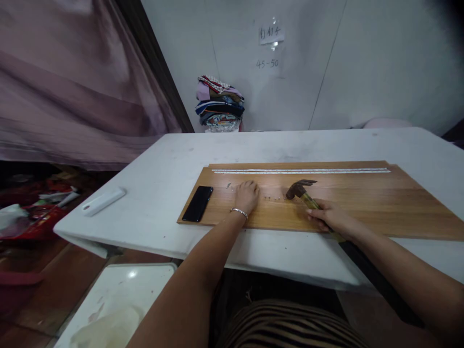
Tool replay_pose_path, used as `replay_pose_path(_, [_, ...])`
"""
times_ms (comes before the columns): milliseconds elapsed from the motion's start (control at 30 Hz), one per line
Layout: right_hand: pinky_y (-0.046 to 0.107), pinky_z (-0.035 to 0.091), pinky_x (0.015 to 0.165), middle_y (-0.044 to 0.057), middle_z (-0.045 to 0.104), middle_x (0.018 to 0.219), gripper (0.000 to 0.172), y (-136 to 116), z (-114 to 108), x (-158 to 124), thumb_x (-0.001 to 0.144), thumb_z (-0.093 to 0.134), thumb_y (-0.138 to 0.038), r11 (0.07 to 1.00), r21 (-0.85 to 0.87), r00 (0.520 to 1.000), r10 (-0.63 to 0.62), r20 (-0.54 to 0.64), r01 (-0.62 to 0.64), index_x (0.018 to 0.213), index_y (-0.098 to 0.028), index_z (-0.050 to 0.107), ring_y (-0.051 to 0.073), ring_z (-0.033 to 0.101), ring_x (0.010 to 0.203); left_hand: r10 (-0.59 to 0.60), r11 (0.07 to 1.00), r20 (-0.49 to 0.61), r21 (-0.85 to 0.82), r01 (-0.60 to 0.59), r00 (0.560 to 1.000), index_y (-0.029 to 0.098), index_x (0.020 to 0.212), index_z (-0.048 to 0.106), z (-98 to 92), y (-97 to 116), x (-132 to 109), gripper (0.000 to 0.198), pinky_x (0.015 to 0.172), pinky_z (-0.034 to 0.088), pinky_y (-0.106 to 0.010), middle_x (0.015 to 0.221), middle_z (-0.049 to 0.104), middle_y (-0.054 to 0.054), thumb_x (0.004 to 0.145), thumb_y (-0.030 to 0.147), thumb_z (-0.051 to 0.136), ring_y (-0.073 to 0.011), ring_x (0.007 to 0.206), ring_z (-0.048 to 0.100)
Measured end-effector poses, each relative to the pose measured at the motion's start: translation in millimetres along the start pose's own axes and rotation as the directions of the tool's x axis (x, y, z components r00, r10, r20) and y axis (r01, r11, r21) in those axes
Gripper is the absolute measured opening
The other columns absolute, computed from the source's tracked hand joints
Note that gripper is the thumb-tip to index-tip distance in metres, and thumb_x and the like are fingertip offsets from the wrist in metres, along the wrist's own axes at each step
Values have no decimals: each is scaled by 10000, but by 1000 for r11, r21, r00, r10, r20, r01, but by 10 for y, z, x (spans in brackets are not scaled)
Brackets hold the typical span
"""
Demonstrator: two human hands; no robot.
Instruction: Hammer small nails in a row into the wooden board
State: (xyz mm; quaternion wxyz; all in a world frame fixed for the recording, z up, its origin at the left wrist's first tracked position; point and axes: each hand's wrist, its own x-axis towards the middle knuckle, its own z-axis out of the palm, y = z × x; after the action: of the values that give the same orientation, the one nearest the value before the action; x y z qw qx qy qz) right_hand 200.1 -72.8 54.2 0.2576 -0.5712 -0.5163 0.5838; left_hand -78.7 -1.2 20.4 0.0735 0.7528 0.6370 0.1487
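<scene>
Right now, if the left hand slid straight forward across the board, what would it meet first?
Likely the nearer white strip on the wooden board, ahead of the left hand; exact depth and fingertip height are hard to judge.

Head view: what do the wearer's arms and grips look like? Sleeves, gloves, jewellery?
Left arm and right arm: bare where visible, no sleeves. Left grip: ungloved hand, with a thin, shiny silver-coloured bracelet around the wrist. Right grip: ungloved hand, no bracelet visible. No cables or clear markings. Dark-and-tan striped fabric shows on the torso.
</scene>
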Motion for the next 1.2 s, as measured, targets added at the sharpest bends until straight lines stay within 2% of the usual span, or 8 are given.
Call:
replay_pose_path(200, [237,261,387,-70,484,500,388,-23,-11,-25,657,775,-496,1000,4,1000,-7,-29,7,765,-232,512,79,378,366,-34,999,-4,28,34,999,185,955,742,-41,47,-25,284,1027,421,-362,1168,738,-100,1012,231,468,-232,1164,614])
replay_pose_path(333, [233,270,380,-74,462,483,392,-36,10,-33,631,765,-505,1000,17,999,-21,-40,22,736,-231,506,77,373,364,-87,996,-56,-11,86,995,197,1049,762,-69,-6,-46,256,1019,430,-360,1159,758,-97,989,255,520,-237,1140,636])
replay_pose_path(500, [229,267,381,-68,457,448,350,-15,-13,-19,681,731,-490,1000,-4,999,-24,-38,24,725,-236,494,88,379,351,-302,952,-141,-95,290,943,190,1094,767,-209,-381,-32,274,949,475,-318,1153,776,-110,952,239,537,-226,1107,680])
replay_pose_path(600, [227,267,378,-68,437,415,317,-7,-53,-2,700,707,-471,999,-18,998,-35,-56,34,716,-237,493,94,376,342,-459,888,-53,-62,456,887,196,1008,782,-366,-606,-51,250,861,497,-324,1092,795,-123,927,275,559,-252,1055,712])
replay_pose_path(667, [228,271,373,-67,441,419,304,-11,-82,13,706,703,-461,999,-23,996,-29,-83,27,721,-235,499,93,377,340,-496,868,1,-29,496,868,206,974,784,-455,-686,-74,235,808,502,-319,1075,801,-120,908,331,597,-262,1031,722])
replay_pose_path(867, [227,287,378,-67,469,493,297,-39,-200,112,712,740,-403,999,-28,983,-50,-176,46,743,-236,496,86,393,377,-455,889,46,71,452,889,208,988,788,-561,-662,-65,260,790,511,-312,1088,802,-132,895,357,597,-276,1050,730])
replay_pose_path(1067, [231,277,392,-56,473,497,210,-64,-392,267,732,721,-333,989,-149,962,-47,-268,7,730,-222,543,85,389,396,-382,905,140,255,339,914,134,1011,788,-602,-603,139,266,869,521,-332,1151,766,-224,848,180,582,-312,1114,715])
replay_pose_path(1200, [242,291,414,-47,501,529,187,-17,-499,391,724,714,-336,978,-200,956,-106,-275,51,770,-215,577,98,415,417,-320,913,176,321,252,931,96,992,768,-604,-583,286,241,944,521,-389,1127,748,-280,795,193,668,-351,1118,706])
